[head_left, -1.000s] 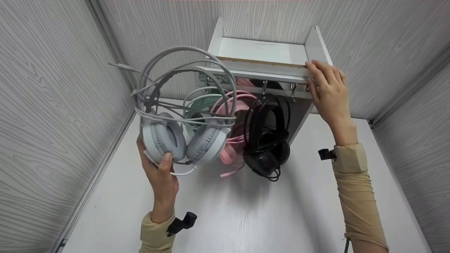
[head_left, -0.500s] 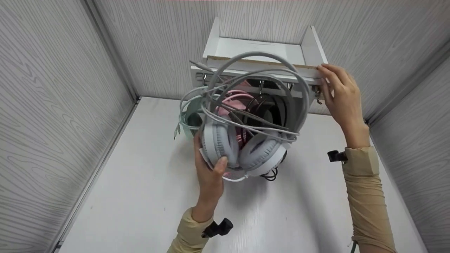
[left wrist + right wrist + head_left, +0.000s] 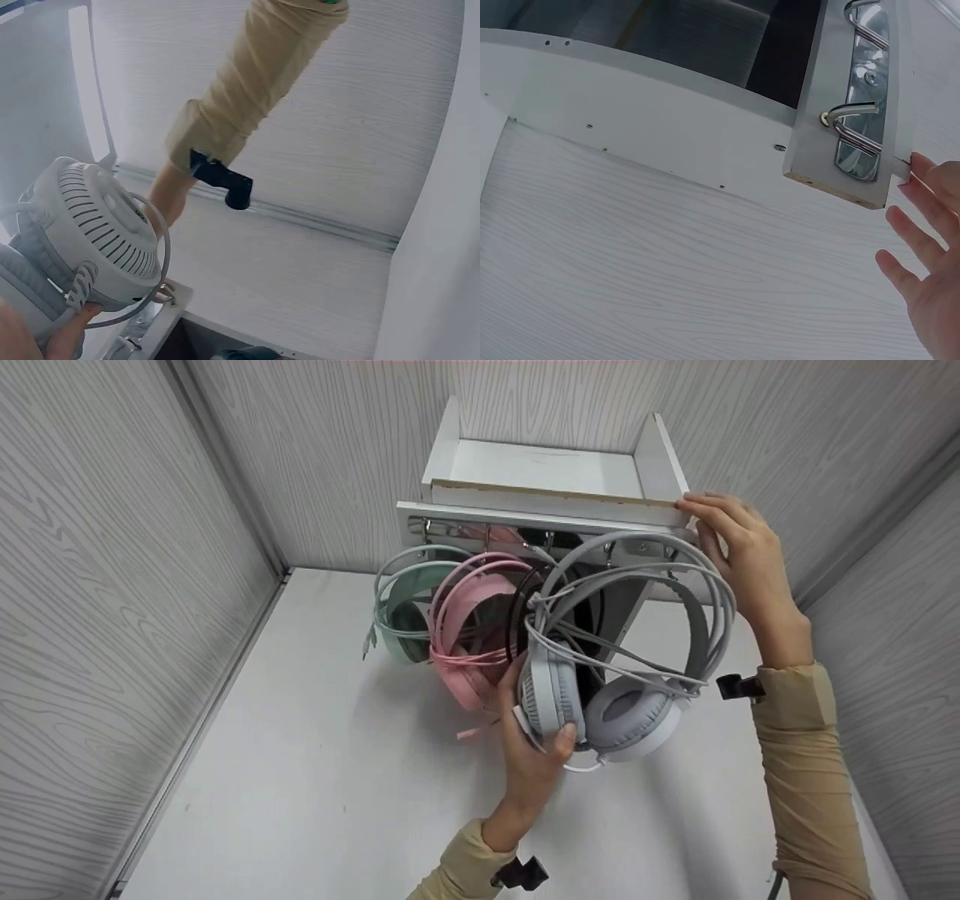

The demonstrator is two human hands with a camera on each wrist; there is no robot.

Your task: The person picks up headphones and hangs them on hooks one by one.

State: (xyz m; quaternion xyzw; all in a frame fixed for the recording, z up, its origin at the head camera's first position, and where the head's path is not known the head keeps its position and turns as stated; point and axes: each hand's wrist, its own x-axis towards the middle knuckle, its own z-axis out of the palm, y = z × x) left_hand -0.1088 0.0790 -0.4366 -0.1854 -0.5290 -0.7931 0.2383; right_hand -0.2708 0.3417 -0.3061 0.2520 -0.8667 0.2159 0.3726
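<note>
My left hand (image 3: 536, 757) grips one ear cup of a pale grey headset (image 3: 634, 727), thumb on the near side. Its cable is looped around the headband, which stands upright just below the hook rail (image 3: 525, 517), in front of the right-hand hooks. The left wrist view shows the slotted outer shell of the headset (image 3: 109, 232). My right hand (image 3: 750, 555) touches the shelf's front right corner, its fingers spread in the right wrist view. Left of the held headset hang a green headset (image 3: 409, 615), a pink headset (image 3: 472, 637) and a mostly hidden black headset (image 3: 592, 615).
The white shelf (image 3: 540, 465) stands against the back wall, with side panels and metal hooks (image 3: 855, 127) under its front. Grey wood-patterned walls (image 3: 112, 547) close in both sides. A white surface (image 3: 300, 765) lies below.
My left hand has carried the grey headset rightward, past the green and pink ones, to the rail's right part. My right hand has slid slightly right along the shelf's corner.
</note>
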